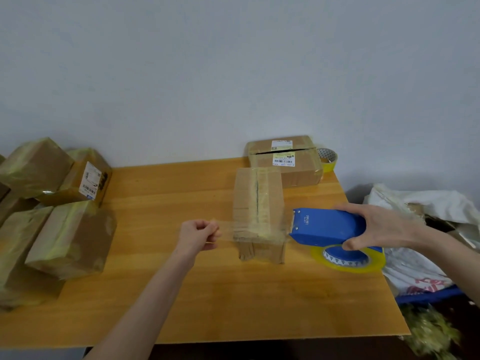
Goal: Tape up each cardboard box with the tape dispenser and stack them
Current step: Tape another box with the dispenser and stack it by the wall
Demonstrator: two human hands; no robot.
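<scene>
1. Now, the free end of the tape (226, 228) is pinched between the thumb and curled fingers of the left hand (200, 235). The strip is stretched away to the right of that hand, across the near end of the box (257, 203).
2. The dispenser (330, 227) is gripped by the right hand (376, 227), with fingers wrapped over the blue body and the thumb below, against the roll (348, 258). Its mouth is held just left of that hand, close beside the box's right edge.
3. The box is found between the two hands, standing on the table (181, 294). A taped seam is seen along its top.
4. The box is judged light and fairly stiff, though its near lower corners look crumpled and may give under pressure. Its glossy taped faces are likely slippery, so it is best held by the two long sides, with flat palms.
5. The tape is judged thin and sticky, and easily folded onto itself. It is best kept taut and held only at its very end.
6. A pile of taped boxes (65, 229) is seen well left of the left hand. A second box (284, 159), its top slit not closed, lies beyond the right hand, with a spare roll (327, 158) beside it.
</scene>
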